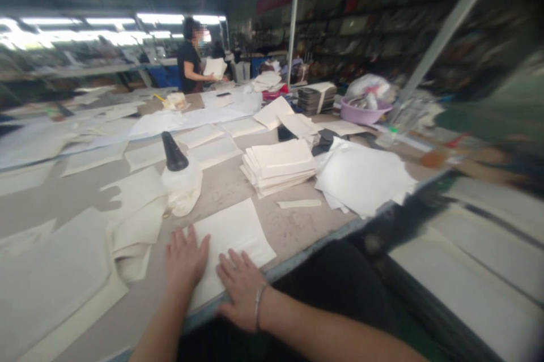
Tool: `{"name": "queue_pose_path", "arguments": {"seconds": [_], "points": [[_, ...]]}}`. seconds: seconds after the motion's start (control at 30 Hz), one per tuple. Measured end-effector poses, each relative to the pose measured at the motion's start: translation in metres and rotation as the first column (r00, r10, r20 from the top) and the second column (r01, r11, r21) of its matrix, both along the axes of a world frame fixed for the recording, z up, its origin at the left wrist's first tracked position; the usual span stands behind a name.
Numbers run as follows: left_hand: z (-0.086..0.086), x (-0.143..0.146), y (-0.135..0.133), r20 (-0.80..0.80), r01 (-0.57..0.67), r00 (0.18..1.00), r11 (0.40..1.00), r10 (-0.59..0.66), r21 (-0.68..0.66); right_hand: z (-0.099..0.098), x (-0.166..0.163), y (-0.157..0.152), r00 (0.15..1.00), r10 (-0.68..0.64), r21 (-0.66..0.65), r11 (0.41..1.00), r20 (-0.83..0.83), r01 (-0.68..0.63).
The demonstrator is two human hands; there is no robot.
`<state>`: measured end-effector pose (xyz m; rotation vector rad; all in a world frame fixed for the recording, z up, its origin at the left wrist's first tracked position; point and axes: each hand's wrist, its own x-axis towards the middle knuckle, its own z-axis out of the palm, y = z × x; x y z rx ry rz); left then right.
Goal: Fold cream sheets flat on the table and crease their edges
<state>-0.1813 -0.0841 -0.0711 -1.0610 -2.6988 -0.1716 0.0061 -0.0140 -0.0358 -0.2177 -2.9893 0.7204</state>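
Lying open, your left hand (186, 260) and right hand (241, 289) press the cream rectangular paper sheet (232, 225) at the near edge of the grey worktop (297, 229); a black-capped white bottle (181, 178) stands beyond.

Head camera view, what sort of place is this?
Probably a paper-goods workshop: a long worktable strewn with cream sheets, a neat stack of sheets, and another person holding more further along.

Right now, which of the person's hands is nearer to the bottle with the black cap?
Left. The left hand lies flat on the sheet just in front of the bottle; the right hand rests further right, by the table edge.
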Motion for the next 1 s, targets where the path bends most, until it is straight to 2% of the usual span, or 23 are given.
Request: {"name": "queue_pose_path", "arguments": {"seconds": [0.13, 0.23, 0.27, 0.33, 0.4, 0.43, 0.53, 0.6, 0.67, 0.77, 0.9, 1.0], "points": [[-0.004, -0.004, -0.001, 0.021, 0.020, 1.000, 0.997, -0.019, -0.073, -0.001, 0.000, 0.013, 0.984, 0.171, 0.006, 0.985, -0.050, -0.171], [-0.007, -0.006, -0.001, 0.042, 0.002, 0.999, 0.994, 0.002, -0.106, -0.008, 0.017, 0.045, 0.982, 0.178, 0.019, 0.984, -0.068, -0.177], [-0.008, -0.007, -0.001, 0.050, -0.011, 0.999, 0.993, 0.017, -0.119, -0.010, 0.025, 0.060, 0.989, 0.127, 0.023, 0.992, -0.075, -0.126], [-0.007, -0.010, 0.001, 0.071, -0.026, 0.997, 0.988, 0.037, -0.151, -0.013, 0.040, 0.096, 0.994, -0.055, 0.032, 0.998, -0.093, 0.059], [-0.004, -0.013, 0.003, 0.097, -0.033, 0.994, 0.983, 0.051, -0.181, -0.013, 0.050, 0.134, 0.955, -0.261, 0.059, 0.961, -0.139, 0.271], [-0.001, -0.016, 0.005, 0.113, -0.037, 0.992, 0.980, 0.059, -0.193, -0.013, 0.054, 0.153, 0.934, -0.317, 0.086, 0.939, -0.163, 0.334], [0.012, -0.028, 0.008, 0.155, -0.053, 0.984, 0.973, 0.089, -0.223, -0.013, 0.059, 0.199, 0.905, -0.406, 0.173, 0.889, -0.130, 0.423], [0.020, -0.040, 0.009, 0.192, -0.027, 0.979, 0.972, 0.073, -0.232, -0.017, 0.059, 0.216, 0.892, -0.446, 0.201, 0.869, -0.075, 0.452], [0.027, -0.053, 0.008, 0.276, 0.036, 0.961, 0.975, 0.026, -0.219, -0.023, 0.060, 0.224, 0.888, -0.456, 0.215, 0.863, -0.054, 0.456], [0.036, -0.067, 0.003, 0.479, 0.088, 0.877, 0.989, -0.018, -0.123, -0.030, 0.062, 0.224, 0.894, -0.447, 0.269, 0.857, -0.037, 0.440], [0.055, -0.071, -0.012, 0.656, 0.020, 0.753, 0.998, -0.049, 0.052, -0.030, 0.061, 0.218, 0.884, -0.467, 0.327, 0.835, -0.002, 0.442], [0.068, -0.076, -0.028, 0.741, -0.050, 0.667, 0.988, -0.077, 0.147, -0.031, 0.060, 0.216, 0.842, -0.538, 0.270, 0.807, -0.030, 0.525]]}}
